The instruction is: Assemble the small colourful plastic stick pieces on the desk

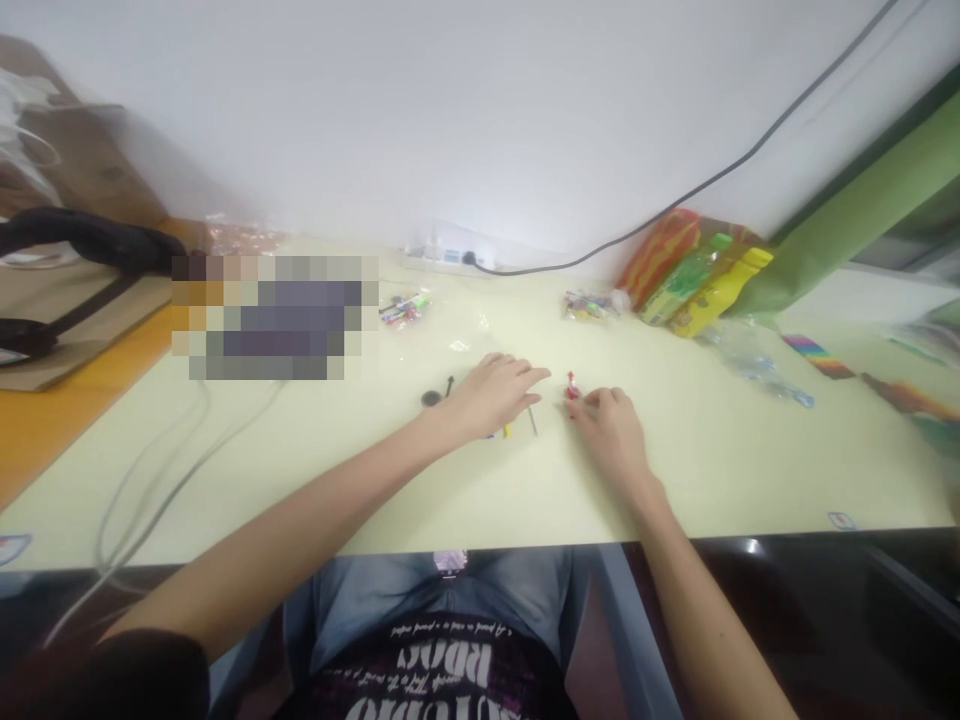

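My right hand (613,432) pinches a small red piece with some white on it (572,389) between thumb and fingertips, just above or on the table. The piece's exact kind is too small to make out. To its left, my left hand (496,393) is held low over the table, palm down, fingers stretched out toward the red piece and apart from it. Partly beneath that hand lie a small yellow piece (506,432) and a thin grey rod (534,422). A round black piece (431,398) and a small black arrow-like piece (450,385) are beside my left wrist.
Small bags of colourful parts (405,308) (589,305) lie farther back. A white power strip (450,250) sits against the wall. Bottles (694,280) stand back right, near crumpled clear plastic (750,360). A blurred-out object (285,318) and a white cable (169,505) are left.
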A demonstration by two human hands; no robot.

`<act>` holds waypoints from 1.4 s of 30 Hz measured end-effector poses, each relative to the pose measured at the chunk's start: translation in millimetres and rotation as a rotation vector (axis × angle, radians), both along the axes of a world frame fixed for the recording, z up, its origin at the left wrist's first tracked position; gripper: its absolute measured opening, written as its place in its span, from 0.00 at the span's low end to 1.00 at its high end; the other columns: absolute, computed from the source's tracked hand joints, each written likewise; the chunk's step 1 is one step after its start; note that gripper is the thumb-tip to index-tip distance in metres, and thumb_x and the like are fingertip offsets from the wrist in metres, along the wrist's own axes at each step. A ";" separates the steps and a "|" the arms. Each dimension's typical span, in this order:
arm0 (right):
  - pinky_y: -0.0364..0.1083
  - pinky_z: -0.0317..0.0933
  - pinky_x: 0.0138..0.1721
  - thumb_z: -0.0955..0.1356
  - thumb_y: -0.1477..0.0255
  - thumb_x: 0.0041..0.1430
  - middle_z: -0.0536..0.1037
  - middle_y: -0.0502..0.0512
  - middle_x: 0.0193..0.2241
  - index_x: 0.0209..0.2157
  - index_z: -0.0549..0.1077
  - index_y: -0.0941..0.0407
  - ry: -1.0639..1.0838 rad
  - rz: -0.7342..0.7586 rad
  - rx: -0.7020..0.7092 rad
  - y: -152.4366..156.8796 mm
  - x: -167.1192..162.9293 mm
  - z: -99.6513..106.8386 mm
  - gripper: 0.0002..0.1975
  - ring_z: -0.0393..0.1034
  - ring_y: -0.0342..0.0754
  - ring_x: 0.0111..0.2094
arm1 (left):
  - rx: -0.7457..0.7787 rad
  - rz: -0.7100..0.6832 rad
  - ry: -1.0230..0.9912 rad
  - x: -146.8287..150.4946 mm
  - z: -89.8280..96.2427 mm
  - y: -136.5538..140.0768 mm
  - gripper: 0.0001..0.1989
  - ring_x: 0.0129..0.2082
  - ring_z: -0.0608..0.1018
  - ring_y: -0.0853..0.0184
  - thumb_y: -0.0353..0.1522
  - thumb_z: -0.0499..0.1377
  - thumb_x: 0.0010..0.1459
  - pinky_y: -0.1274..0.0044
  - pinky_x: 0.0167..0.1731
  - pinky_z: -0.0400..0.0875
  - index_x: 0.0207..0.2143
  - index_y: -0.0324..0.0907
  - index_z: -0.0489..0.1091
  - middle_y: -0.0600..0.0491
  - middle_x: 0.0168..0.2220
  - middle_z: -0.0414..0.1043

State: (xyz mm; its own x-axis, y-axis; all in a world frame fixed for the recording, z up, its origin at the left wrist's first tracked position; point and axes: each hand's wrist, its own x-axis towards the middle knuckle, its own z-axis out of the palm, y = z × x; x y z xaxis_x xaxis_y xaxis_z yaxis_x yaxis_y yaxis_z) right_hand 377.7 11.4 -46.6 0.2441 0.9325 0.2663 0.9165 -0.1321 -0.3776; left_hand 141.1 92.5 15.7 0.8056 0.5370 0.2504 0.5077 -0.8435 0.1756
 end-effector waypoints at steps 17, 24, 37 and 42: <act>0.47 0.55 0.34 0.61 0.74 0.70 0.82 0.67 0.44 0.44 0.77 0.61 0.017 -0.120 -0.276 15.8 -33.7 23.4 0.14 0.76 0.55 0.42 | -0.098 0.050 0.087 85.4 -8.2 10.1 0.12 0.44 0.82 0.54 0.26 0.54 0.66 0.68 0.42 0.76 0.41 0.37 0.79 0.40 0.43 0.79; 0.46 0.59 0.37 0.64 0.70 0.67 0.84 0.62 0.43 0.44 0.78 0.58 0.169 -0.126 -0.190 15.0 -30.1 17.1 0.12 0.77 0.54 0.42 | -0.156 0.063 0.112 98.4 -7.5 23.2 0.09 0.43 0.84 0.55 0.24 0.58 0.62 0.69 0.43 0.77 0.40 0.37 0.79 0.40 0.41 0.80; 0.46 0.56 0.32 0.64 0.57 0.60 0.78 0.56 0.28 0.34 0.77 0.60 0.633 0.030 0.007 11.1 -19.7 22.8 0.20 0.66 0.49 0.29 | -0.232 -0.127 -0.153 84.8 -3.3 32.9 0.13 0.43 0.80 0.61 0.28 0.61 0.58 0.73 0.44 0.74 0.46 0.39 0.78 0.46 0.44 0.78; 0.45 0.54 0.30 0.63 0.57 0.64 0.70 0.50 0.23 0.30 0.71 0.56 0.766 0.057 0.030 4.8 -23.7 34.5 0.18 0.62 0.46 0.26 | -0.259 -0.204 -0.308 76.9 3.7 24.2 0.07 0.39 0.77 0.63 0.26 0.58 0.59 0.74 0.39 0.71 0.40 0.40 0.72 0.49 0.40 0.76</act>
State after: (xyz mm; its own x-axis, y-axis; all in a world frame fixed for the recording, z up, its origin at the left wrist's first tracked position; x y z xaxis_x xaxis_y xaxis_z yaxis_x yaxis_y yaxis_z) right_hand 354.0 16.2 -12.1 0.3224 0.9442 0.0682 0.4030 -0.0717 -0.9124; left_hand 218.0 116.6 19.4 0.8105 0.4514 0.3732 0.2267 -0.8293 0.5108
